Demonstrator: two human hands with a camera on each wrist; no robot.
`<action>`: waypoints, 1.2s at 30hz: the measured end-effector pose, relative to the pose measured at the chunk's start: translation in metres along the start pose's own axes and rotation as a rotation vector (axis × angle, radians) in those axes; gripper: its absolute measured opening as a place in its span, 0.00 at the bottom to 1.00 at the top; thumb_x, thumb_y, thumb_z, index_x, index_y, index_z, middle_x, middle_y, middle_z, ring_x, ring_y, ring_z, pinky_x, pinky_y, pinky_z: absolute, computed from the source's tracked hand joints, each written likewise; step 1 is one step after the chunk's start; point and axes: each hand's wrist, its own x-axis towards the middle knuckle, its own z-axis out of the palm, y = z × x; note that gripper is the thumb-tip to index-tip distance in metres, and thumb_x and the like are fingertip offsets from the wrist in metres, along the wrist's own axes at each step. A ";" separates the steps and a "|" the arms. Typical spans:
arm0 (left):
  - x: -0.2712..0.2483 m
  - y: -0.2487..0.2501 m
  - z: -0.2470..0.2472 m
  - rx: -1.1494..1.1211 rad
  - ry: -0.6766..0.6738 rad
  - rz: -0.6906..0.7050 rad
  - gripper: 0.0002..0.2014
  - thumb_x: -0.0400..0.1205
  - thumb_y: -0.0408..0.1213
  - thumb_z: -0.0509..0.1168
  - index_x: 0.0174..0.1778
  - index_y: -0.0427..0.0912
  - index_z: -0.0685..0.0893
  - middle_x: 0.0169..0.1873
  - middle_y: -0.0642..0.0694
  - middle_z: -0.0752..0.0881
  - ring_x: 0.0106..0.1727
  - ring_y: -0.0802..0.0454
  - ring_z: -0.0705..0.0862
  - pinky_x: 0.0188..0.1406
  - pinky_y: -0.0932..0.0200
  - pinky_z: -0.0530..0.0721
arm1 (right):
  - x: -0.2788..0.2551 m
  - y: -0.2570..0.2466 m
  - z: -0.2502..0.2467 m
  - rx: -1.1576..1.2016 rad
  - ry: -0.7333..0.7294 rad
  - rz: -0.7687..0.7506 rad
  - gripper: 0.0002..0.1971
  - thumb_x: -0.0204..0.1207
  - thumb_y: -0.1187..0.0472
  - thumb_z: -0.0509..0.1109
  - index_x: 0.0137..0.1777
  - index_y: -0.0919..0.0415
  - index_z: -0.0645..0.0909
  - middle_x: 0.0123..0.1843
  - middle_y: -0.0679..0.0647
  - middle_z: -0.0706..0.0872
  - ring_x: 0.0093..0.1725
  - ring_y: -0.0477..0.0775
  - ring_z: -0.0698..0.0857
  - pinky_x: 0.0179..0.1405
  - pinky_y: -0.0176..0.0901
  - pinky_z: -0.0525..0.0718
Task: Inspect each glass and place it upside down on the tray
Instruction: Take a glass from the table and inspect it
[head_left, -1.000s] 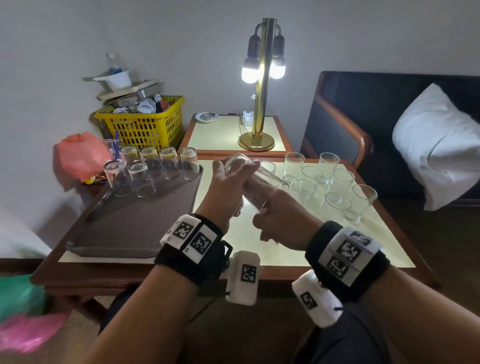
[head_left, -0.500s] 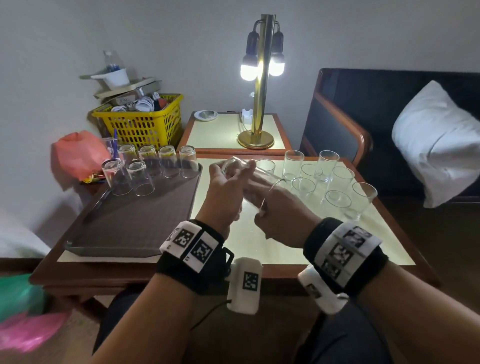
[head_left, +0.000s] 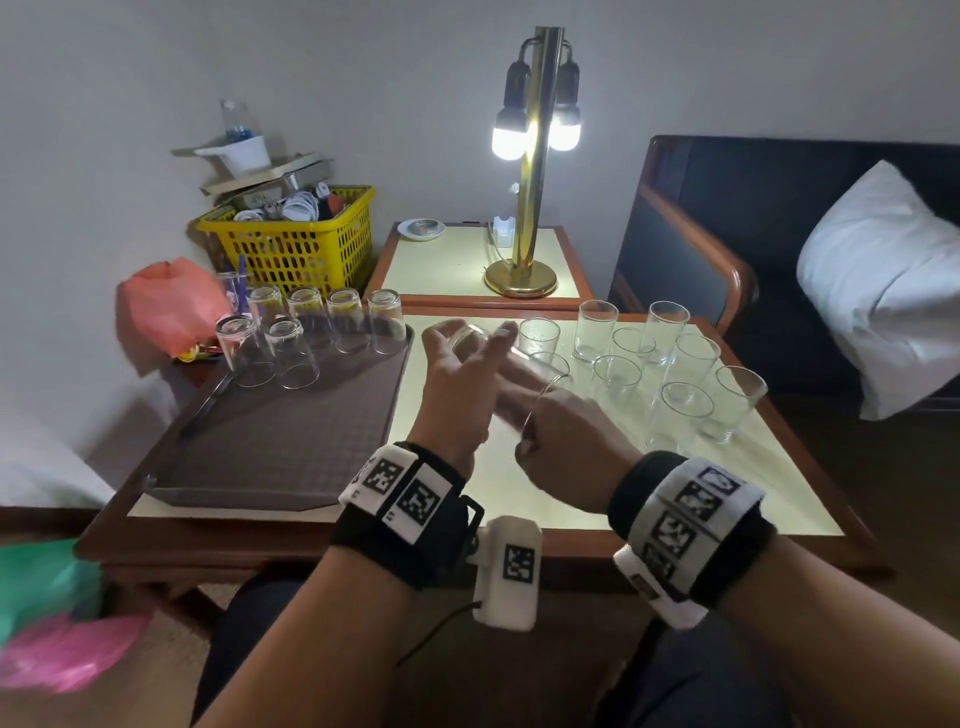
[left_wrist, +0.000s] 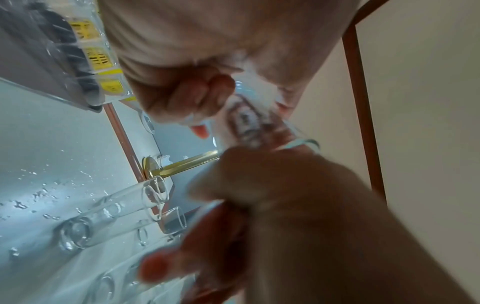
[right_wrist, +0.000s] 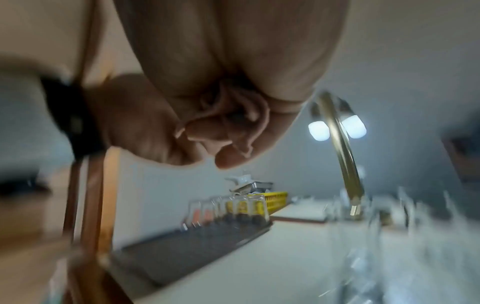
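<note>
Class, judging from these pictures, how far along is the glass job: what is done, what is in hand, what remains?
Done: six clear upturned glasses stand at the far end of the brown tray. In hand: the left hand and right hand hold one clear glass tilted on its side. Left: about ten upright glasses wait on the pale tabletop.

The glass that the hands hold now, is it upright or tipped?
Tipped. The held glass lies nearly on its side between left hand and right hand, its rim toward the right hand.
</note>
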 end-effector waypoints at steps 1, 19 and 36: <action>0.000 0.000 0.001 0.007 0.005 0.032 0.18 0.85 0.43 0.72 0.53 0.62 0.67 0.44 0.43 0.79 0.31 0.54 0.79 0.16 0.68 0.73 | -0.001 -0.003 0.001 -0.088 0.011 -0.023 0.33 0.74 0.73 0.62 0.78 0.48 0.77 0.71 0.52 0.84 0.49 0.57 0.89 0.48 0.44 0.87; -0.002 -0.023 -0.001 -0.138 -0.020 0.075 0.21 0.78 0.37 0.80 0.57 0.49 0.73 0.45 0.42 0.79 0.36 0.51 0.83 0.29 0.58 0.82 | -0.005 0.004 0.030 0.578 0.076 0.033 0.37 0.71 0.82 0.62 0.77 0.50 0.75 0.64 0.53 0.85 0.37 0.52 0.90 0.26 0.42 0.87; -0.007 -0.027 0.003 -0.229 -0.021 0.075 0.24 0.75 0.45 0.79 0.61 0.53 0.74 0.47 0.42 0.81 0.44 0.43 0.84 0.40 0.45 0.82 | -0.004 0.010 0.010 1.046 -0.092 0.207 0.28 0.77 0.83 0.64 0.71 0.57 0.77 0.27 0.54 0.83 0.18 0.50 0.83 0.22 0.48 0.84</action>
